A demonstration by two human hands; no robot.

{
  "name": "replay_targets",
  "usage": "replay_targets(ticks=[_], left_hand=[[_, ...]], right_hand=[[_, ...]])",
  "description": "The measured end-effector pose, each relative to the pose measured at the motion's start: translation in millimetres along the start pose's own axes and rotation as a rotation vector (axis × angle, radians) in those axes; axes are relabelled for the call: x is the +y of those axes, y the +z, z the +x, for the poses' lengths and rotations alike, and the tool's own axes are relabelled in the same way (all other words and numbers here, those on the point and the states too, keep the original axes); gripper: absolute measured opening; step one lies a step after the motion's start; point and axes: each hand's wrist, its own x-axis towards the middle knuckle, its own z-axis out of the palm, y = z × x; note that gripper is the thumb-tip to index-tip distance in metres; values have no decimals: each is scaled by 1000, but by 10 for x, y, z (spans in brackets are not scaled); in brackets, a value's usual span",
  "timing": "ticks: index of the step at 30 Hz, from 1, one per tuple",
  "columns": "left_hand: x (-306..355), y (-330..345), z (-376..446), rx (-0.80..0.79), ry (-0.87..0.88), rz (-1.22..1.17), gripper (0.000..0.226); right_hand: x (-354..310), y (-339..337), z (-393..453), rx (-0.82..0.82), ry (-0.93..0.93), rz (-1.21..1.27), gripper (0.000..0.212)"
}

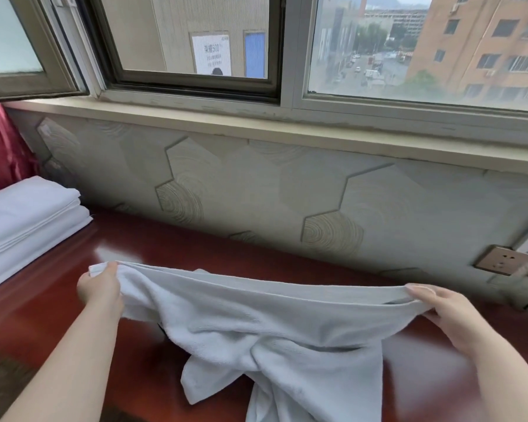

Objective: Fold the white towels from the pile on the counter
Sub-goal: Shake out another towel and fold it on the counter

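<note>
A white towel (pixel 275 324) is held stretched between the two hands above the dark red counter (pixel 153 239), its top hem pulled into a nearly straight line while the rest hangs and bunches in loose folds, the lower part resting crumpled on the counter near the bottom of the view. The left hand (pixel 101 287) is closed on the left corner, which is pinched between thumb and fingers (pixel 112 269) so that a small tab of cloth pokes out beyond them; the right hand (pixel 445 312) grips the right end of the hem, its fingers curled over the doubled edge with the thumb lying along the top. The towel is judged to be light, soft terry with no stiffness at all: it sags wherever it is unsupported, and it is unlikely to slip or be harmed by firm handling. It is best taken at the corners or along the hem, as is done here, since a hold in the middle would only gather it into a wad. The long axis runs left to right across the view, roughly parallel to the wall, dipping slightly towards the right hand. A stack of folded white towels (pixel 28 220) sits at the left end of the counter, well apart from the held towel.
</note>
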Motion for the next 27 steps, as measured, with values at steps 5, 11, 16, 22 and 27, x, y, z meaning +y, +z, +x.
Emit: replay_targets(ticks=[5,11,16,22,27], left_hand=[[-39,51,-9,33,-91,-32,51],[51,58,143,-269,-364,-4,20],[423,267,108,-430,-373,-40,20],[78,220,138,-393,-387,-35,22],[-46,0,230,-466,-462,7,25]], right_hand=[[130,-35,54,-6,-18,-419,12],[-42,164,354,77,-27,-415,14],[-401,300,681,368,-34,-140,21],[-167,483,682,308,30,-484,25],[-158,405,660,343,85,-532,38]])
